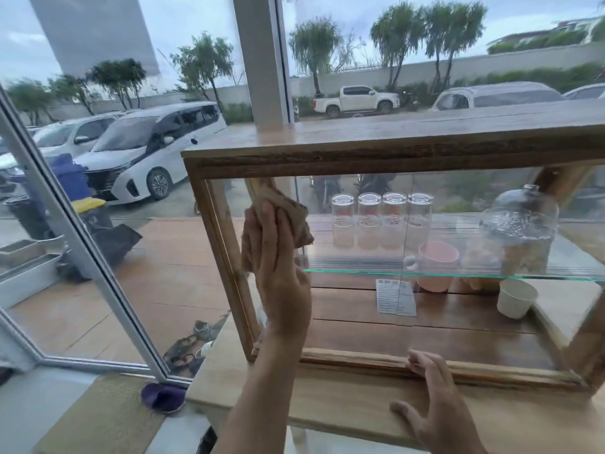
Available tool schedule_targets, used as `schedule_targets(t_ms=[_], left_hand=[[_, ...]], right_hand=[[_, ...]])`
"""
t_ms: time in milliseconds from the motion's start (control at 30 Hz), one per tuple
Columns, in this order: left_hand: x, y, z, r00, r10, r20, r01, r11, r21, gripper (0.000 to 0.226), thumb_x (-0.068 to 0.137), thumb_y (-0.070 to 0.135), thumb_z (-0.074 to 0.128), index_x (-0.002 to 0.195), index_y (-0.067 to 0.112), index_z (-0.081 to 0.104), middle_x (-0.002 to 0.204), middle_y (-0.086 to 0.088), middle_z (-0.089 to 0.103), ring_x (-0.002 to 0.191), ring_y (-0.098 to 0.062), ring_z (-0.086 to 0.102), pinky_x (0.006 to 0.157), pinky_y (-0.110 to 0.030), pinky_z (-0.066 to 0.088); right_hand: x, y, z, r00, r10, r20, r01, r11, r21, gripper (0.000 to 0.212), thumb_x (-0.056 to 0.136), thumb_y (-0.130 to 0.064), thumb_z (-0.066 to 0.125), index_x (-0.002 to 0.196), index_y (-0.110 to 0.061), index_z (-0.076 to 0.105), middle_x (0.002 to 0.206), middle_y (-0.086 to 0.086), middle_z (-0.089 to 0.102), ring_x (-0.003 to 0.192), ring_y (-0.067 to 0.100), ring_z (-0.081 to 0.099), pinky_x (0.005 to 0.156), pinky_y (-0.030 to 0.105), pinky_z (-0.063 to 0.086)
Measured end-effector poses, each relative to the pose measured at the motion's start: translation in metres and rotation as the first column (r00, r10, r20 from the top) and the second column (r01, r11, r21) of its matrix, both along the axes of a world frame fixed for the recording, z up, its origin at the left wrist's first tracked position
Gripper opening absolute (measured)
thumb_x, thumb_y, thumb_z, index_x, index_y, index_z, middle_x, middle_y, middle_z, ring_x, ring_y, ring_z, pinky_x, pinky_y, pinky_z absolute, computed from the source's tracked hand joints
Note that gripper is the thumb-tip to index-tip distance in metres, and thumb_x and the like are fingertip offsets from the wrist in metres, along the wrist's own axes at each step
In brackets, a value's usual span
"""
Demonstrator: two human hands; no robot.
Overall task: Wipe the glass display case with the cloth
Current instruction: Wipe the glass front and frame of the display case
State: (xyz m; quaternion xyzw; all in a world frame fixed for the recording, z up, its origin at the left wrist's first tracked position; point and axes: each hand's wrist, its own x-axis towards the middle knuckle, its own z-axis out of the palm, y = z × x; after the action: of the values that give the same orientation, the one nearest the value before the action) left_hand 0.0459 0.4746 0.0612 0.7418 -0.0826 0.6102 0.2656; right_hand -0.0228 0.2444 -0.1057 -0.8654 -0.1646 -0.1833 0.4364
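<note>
Fingers [262, 231] of the left hand [278, 267] lie flat and close together, pressing a brown cloth [294, 217] against the front glass of the case [360, 155], near its upper left corner. The cloth bunches out above and to the left of the hand. The right hand [435, 398] rests on the desk [327, 407] with fingers spread and holding nothing, its fingertips touching the bottom rail of the case.

The case is a wooden frame with glass panes and stands on the desk before a large window [163, 44]. Inside, four glasses [379, 221] stand upside down in a row, with a glass jar [520, 231] to their right. A pink mug [438, 263], a white cup [515, 298] and a paper card [396, 296] sit lower down. Cars [147, 149] are parked outside.
</note>
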Motion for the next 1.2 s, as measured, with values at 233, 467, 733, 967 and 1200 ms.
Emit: schedule_targets(t_ms=[233, 467, 733, 967, 1200], left_hand=[[-0.017, -0.049, -0.036, 0.978, -0.044, -0.204, 0.045, 0.999, -0.001, 0.102, 0.066, -0.026, 0.048, 0.155, 0.001, 0.005, 0.164, -0.012, 0.002, 0.152, -0.036, -0.002, 0.121, -0.057, 0.010], [-0.037, -0.046, -0.080, 0.954, -0.002, -0.300, -0.083, 0.960, -0.269, 0.094, 0.067, -0.032, 0.037, 0.153, -0.006, 0.009, 0.164, -0.018, -0.003, 0.152, -0.035, -0.001, 0.124, -0.046, 0.006], [-0.028, -0.046, -0.089, 0.953, -0.035, -0.302, -0.054, 0.959, -0.279, 0.080, 0.073, -0.022, 0.025, 0.151, -0.010, 0.015, 0.162, -0.026, 0.005, 0.151, -0.039, 0.002, 0.120, -0.059, 0.015], [-0.022, -0.056, -0.078, 0.965, -0.102, -0.243, 0.038, 0.966, -0.254, 0.074, 0.076, -0.022, 0.028, 0.148, -0.012, 0.021, 0.159, -0.030, 0.013, 0.150, -0.043, 0.004, 0.120, -0.059, 0.013], [-0.041, -0.088, -0.102, 0.945, -0.168, -0.282, 0.131, 0.981, -0.146, 0.067, 0.081, -0.012, 0.025, 0.148, -0.012, 0.022, 0.163, -0.018, 0.006, 0.151, -0.039, -0.001, 0.123, -0.050, 0.004]], right_hand=[[-0.001, 0.001, 0.001, 1.000, -0.026, 0.004, 0.026, 0.999, -0.020, 0.087, 0.054, -0.026, 0.090, 0.130, -0.019, 0.049, 0.129, -0.024, 0.042, 0.112, -0.010, 0.053, 0.093, -0.003, 0.032], [-0.010, 0.010, 0.006, 0.995, -0.099, -0.006, 0.099, 0.994, -0.048, 0.093, 0.051, -0.029, 0.095, 0.130, -0.014, 0.048, 0.122, -0.016, 0.043, 0.106, -0.001, 0.051, 0.094, 0.010, 0.035], [-0.010, 0.024, 0.012, 0.968, -0.249, 0.030, 0.251, 0.965, -0.079, 0.088, 0.053, -0.032, 0.094, 0.124, -0.010, 0.046, 0.113, -0.004, 0.047, 0.101, 0.014, 0.053, 0.091, 0.031, 0.050], [-0.010, 0.025, 0.009, 0.958, -0.285, 0.039, 0.287, 0.954, -0.090, 0.086, 0.056, -0.038, 0.091, 0.123, -0.011, 0.044, 0.113, -0.003, 0.046, 0.102, 0.013, 0.050, 0.093, 0.031, 0.048], [-0.007, 0.034, 0.013, 0.926, -0.374, 0.055, 0.378, 0.920, -0.105, 0.085, 0.052, -0.037, 0.091, 0.117, -0.012, 0.044, 0.108, -0.001, 0.046, 0.092, 0.017, 0.052, 0.084, 0.033, 0.051]])
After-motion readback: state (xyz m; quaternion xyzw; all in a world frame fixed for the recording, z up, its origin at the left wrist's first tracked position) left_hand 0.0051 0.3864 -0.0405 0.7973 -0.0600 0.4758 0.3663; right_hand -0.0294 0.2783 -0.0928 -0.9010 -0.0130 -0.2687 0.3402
